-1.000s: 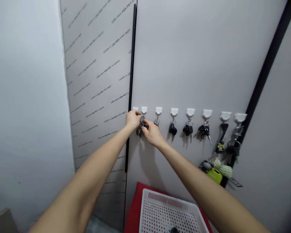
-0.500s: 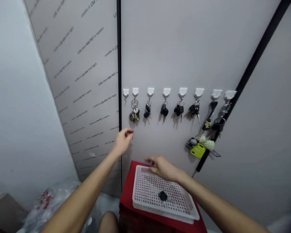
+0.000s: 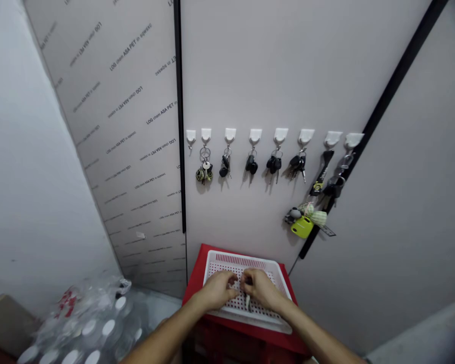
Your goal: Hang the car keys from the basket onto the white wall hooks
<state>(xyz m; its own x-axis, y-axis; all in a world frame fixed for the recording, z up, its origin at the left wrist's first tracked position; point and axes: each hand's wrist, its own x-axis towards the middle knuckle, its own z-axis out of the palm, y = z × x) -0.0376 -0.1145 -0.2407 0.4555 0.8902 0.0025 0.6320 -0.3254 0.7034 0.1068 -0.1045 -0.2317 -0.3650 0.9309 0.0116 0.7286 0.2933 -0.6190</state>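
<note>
My right hand (image 3: 261, 289) is over the white plastic basket (image 3: 246, 317), its fingers closed on a key (image 3: 247, 302). The key's dark head is mostly hidden by the fingers, and its pale blade points down. Just left of it, my left hand (image 3: 220, 289) is over the same basket with thumb and fingers curved apart, and I see nothing between them. Above, keys hang on the wall from white hooks: a bunch with brass-coloured pieces (image 3: 205, 173) at the left and several black-headed sets, such as the middle one (image 3: 251, 165).
The basket sits on a red-covered stand (image 3: 197, 273) against the panel. At the right hangs a black strap (image 3: 322, 172) with a yellow-green tag (image 3: 302, 227). The leftmost hook (image 3: 190, 136) bears only a small metal clip. Capped plastic bottles (image 3: 108, 328) stand at lower left.
My left hand has come down from the wall to the basket. My right hand has lowered into the basket and taken hold of the black-headed key that lay there.
</note>
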